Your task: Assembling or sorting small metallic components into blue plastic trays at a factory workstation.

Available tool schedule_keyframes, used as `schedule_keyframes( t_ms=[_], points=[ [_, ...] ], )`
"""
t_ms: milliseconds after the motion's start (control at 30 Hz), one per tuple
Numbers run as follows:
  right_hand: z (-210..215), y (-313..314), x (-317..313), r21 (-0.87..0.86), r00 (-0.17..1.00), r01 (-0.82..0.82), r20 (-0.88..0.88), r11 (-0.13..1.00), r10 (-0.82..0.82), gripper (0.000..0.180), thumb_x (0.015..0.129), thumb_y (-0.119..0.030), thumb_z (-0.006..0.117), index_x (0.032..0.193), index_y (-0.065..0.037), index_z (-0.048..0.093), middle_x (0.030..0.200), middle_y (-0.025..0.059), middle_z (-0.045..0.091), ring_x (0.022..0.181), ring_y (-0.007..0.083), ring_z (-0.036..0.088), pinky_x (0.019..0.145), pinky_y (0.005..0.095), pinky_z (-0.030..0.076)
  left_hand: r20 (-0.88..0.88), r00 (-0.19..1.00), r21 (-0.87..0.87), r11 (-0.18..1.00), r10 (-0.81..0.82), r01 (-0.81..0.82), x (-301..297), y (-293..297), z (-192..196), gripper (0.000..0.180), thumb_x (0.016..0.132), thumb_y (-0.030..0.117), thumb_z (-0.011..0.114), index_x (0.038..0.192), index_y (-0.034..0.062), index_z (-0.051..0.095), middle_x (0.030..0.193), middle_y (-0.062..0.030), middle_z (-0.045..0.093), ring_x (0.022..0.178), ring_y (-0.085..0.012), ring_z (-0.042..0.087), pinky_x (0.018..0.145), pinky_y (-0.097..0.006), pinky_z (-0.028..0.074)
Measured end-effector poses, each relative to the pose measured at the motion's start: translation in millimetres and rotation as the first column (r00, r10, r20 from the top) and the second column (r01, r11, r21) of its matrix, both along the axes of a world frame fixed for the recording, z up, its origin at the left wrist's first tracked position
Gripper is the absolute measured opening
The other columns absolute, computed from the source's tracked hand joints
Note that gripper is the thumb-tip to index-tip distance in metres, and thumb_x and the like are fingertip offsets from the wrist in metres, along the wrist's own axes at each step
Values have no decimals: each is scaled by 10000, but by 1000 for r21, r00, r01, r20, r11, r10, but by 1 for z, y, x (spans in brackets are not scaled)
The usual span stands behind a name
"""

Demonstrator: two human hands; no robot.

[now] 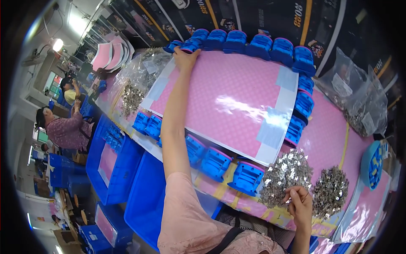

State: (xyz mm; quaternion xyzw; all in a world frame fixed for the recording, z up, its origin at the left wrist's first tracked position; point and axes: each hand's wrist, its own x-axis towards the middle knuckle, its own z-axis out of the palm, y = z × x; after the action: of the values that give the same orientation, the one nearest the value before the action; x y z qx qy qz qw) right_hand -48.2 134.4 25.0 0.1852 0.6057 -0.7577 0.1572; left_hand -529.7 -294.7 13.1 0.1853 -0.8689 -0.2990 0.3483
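A blue part [191,43] is spanned at the fingertips by the spread left hand [186,59], grip uncertain; metal pieces [285,171] are heaped ahead-left of the curled right hand [301,206], contents hidden.

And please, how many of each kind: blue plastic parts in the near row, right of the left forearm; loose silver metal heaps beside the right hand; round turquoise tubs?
Blue plastic parts in that stretch: 3
Heaps of small silver metal pieces beside the right hand: 2
Round turquoise tub: 1
Total: 6
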Motion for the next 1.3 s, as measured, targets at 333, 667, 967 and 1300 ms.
schedule_keyframes(
  t_ms=[333,667,967,1300],
  points=[
    [6,-21,6,36,997,-70,-34,997,72,204,1004,-186,537,1008,3,614,728,71,620,348,11,298,337,188,185,-296,947,-295,955,-123,32,57,30,6,849,707,361,816,1334,-15,386,1228,-258,493,1170,-439,479,997,-492,403],
    [-1,61,95,583,922,362,-338,728,-188,122,977,-148,569,966,-56,649,715,-31,584,573,9,403,517,197,298,-247,410,95,399,-878,912,295,154,47,207,813,191,735,757,36,609,752,-97,611,706,-206,593,665,-341,480],
    [-76,274,360,915,661,219,-395,-338,-639,520,947,-465,506,1082,20,638,915,255,663,749,424,593,639,487,439,-276,84,598,-103,-957,795,450,224,-6,469,894,157,686,537,26,413,523,69,333,527,-9,300,438,-279,227],
    [-226,317,546,910,599,-355,396,213,-696,540,893,-448,529,1131,22,648,1050,248,665,846,383,655,701,495,492,-316,58,802,-234,-947,550,528,262,-36,257,946,197,656,760,58,546,663,66,515,603,-4,450,520,-203,351]
  ],
)
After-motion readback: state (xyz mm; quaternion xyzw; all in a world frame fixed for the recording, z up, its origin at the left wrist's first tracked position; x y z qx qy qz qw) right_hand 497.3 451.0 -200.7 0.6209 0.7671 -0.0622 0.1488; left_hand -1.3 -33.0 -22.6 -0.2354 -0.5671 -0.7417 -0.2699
